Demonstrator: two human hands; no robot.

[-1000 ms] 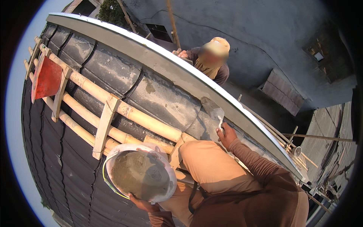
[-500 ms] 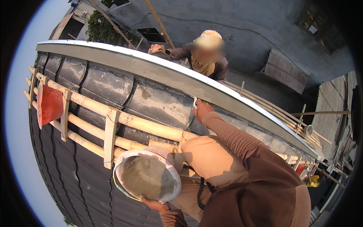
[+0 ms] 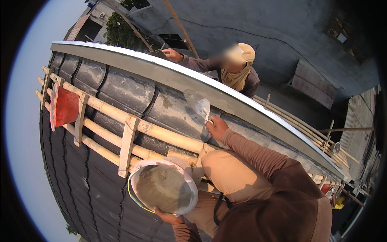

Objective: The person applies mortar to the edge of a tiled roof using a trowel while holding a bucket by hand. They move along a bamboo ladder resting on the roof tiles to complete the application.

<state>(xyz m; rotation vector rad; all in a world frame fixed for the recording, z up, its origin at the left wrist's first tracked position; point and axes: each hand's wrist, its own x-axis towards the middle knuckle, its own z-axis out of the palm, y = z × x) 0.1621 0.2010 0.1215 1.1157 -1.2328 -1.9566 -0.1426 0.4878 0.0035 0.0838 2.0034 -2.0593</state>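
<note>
Trowel (image 3: 201,107) is near the middle of the frame, its blade pointing to the upper left, close beside the ledge (image 3: 121,56); whether they touch, I cannot tell. The right hand (image 3: 217,128) is closed around its handle. The ledge, with its white upper edge, curves from the upper left to the lower right. Between this edge and the bamboo poles (image 3: 169,135) runs a strip of grey tiles (image 3: 131,88), and the blade is over this strip. Beyond the ledge, a co-worker (image 3: 238,78) has one hand near the white edge. At the lower centre, a white bucket (image 3: 188,205) is tilted and contains grey mortar (image 3: 161,189). The left hand (image 3: 169,218) touches its lower rim; I cannot tell how firmly it pinches. At the left, a red bucket (image 3: 66,107) stands by the poles; its contents are hidden.
</note>
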